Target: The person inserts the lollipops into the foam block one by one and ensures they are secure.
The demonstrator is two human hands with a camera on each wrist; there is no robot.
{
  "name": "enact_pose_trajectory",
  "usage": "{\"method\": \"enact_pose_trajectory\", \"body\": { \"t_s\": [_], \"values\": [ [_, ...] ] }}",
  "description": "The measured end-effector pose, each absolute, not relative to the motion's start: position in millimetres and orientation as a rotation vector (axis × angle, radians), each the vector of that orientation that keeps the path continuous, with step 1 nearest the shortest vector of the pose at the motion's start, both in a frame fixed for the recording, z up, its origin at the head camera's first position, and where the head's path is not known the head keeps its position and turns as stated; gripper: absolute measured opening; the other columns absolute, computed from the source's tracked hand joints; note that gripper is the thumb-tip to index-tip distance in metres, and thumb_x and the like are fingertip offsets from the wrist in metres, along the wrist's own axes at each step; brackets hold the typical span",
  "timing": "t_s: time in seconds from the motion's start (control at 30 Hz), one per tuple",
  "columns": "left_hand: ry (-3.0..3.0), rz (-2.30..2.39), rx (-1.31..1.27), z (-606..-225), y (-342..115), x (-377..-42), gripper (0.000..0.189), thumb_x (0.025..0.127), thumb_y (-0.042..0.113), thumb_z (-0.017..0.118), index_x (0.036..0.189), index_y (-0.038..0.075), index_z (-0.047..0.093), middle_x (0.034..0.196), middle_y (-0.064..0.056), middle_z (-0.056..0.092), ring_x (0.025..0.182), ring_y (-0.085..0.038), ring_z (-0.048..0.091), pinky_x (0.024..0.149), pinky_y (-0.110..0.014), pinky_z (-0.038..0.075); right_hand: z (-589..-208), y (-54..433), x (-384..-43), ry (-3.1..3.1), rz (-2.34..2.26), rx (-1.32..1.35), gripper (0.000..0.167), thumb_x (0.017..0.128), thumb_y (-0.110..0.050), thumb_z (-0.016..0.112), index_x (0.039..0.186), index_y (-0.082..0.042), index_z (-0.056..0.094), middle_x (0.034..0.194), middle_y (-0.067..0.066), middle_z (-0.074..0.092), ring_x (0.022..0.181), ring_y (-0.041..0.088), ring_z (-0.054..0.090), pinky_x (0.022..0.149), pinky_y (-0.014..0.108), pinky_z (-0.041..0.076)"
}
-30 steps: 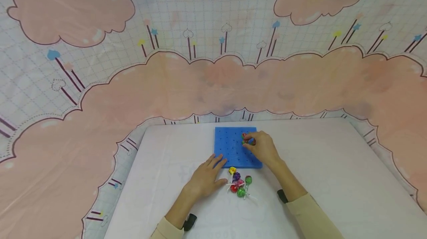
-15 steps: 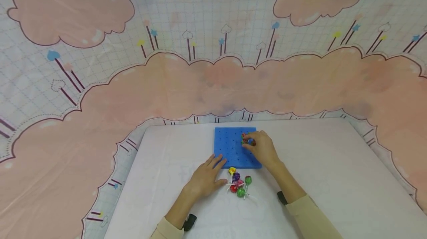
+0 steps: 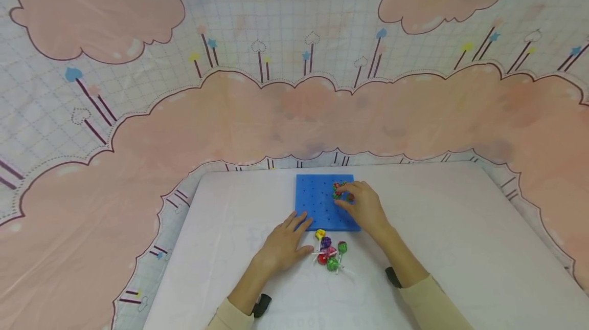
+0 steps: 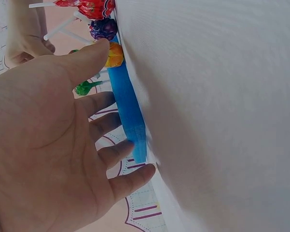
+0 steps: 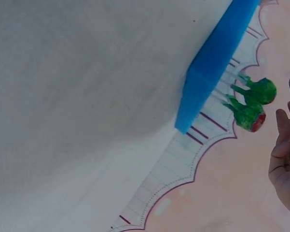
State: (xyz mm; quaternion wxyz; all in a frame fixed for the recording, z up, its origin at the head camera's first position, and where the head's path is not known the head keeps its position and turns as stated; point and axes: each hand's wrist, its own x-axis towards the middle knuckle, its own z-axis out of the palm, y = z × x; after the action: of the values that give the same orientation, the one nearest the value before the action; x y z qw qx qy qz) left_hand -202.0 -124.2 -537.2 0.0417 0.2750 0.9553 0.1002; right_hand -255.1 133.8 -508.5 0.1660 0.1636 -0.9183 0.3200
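A blue square board (image 3: 310, 194) with small holes lies on the white table. Several green-and-red wrapped lollipops (image 3: 337, 188) stand in its right back part, sticks down; my right hand (image 3: 365, 204) partly hides them. The right wrist view shows that hand at the right edge, fingers (image 5: 282, 125) extended and apart from the upright green lollipop heads (image 5: 251, 116). My left hand (image 3: 282, 245) is spread, fingertips at the board's front left corner. Loose lollipops lie beside its thumb, among them a yellow one (image 3: 320, 235), a purple one (image 3: 325, 242) and a green one (image 3: 332, 264).
The white table (image 3: 451, 227) extends on both sides of the board. Behind it hangs a patterned curtain (image 3: 294, 115) with pink clouds. Dark wrist cameras sit on both forearms, the left one (image 3: 262, 306) close to the table.
My right hand has shifted very slightly at the upright lollipops, so a little more of them shows beside the fingers. The left hand, board and loose lollipops stay as they were.
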Motion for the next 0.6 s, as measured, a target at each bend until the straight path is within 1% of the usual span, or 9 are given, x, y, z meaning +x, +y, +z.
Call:
{"method": "enact_pose_trajectory", "body": {
  "t_s": [0.17, 0.27, 0.4, 0.5, 0.6],
  "values": [
    [2.935, 0.307, 0.847, -537, -125, -202, 0.074, 0.102, 0.050, 0.063, 0.160, 0.011, 0.041, 0.168, -0.012, 0.034, 0.155, -0.038, 0.028, 0.118, -0.055, 0.039, -502, 135, -247, -2.601, 0.907, 0.498, 0.024, 0.086, -0.014, 0.087, 0.108, -0.010, 0.079, 0.106, 0.010, 0.072, 0.088, 0.022, 0.063, 0.073, 0.034, 0.057],
    [2.932, 0.308, 0.844, -536, -124, -202, 0.074, 0.102, 0.050, 0.063, 0.161, 0.011, 0.041, 0.168, -0.012, 0.034, 0.155, -0.038, 0.028, 0.118, -0.055, 0.038, -498, 137, -238, -2.630, 0.901, 0.511, 0.021, 0.089, -0.015, 0.085, 0.108, -0.010, 0.079, 0.104, 0.007, 0.072, 0.087, 0.022, 0.064, 0.073, 0.033, 0.058],
    [2.913, 0.314, 0.835, -534, -123, -200, 0.074, 0.102, 0.050, 0.063, 0.161, 0.011, 0.040, 0.168, -0.012, 0.034, 0.156, -0.038, 0.027, 0.118, -0.056, 0.038, -497, 141, -225, -2.675, 0.893, 0.533, 0.014, 0.090, -0.017, 0.084, 0.103, -0.012, 0.080, 0.098, 0.000, 0.073, 0.082, 0.015, 0.064, 0.069, 0.029, 0.056],
    [2.909, 0.308, 0.820, -532, -123, -200, 0.074, 0.102, 0.050, 0.063, 0.161, 0.012, 0.040, 0.169, -0.011, 0.033, 0.156, -0.037, 0.027, 0.119, -0.055, 0.037, -497, 143, -216, -2.727, 0.895, 0.559, 0.012, 0.091, -0.018, 0.083, 0.101, -0.014, 0.080, 0.094, -0.005, 0.073, 0.079, 0.009, 0.061, 0.066, 0.025, 0.053],
    [2.912, 0.300, 0.817, -532, -122, -200, 0.073, 0.102, 0.049, 0.063, 0.161, 0.012, 0.040, 0.169, -0.010, 0.033, 0.156, -0.036, 0.027, 0.120, -0.054, 0.037, -498, 147, -210, -2.822, 0.936, 0.592, 0.013, 0.092, -0.020, 0.082, 0.103, -0.014, 0.080, 0.092, -0.008, 0.071, 0.078, 0.006, 0.059, 0.066, 0.022, 0.053]
  ]
}}
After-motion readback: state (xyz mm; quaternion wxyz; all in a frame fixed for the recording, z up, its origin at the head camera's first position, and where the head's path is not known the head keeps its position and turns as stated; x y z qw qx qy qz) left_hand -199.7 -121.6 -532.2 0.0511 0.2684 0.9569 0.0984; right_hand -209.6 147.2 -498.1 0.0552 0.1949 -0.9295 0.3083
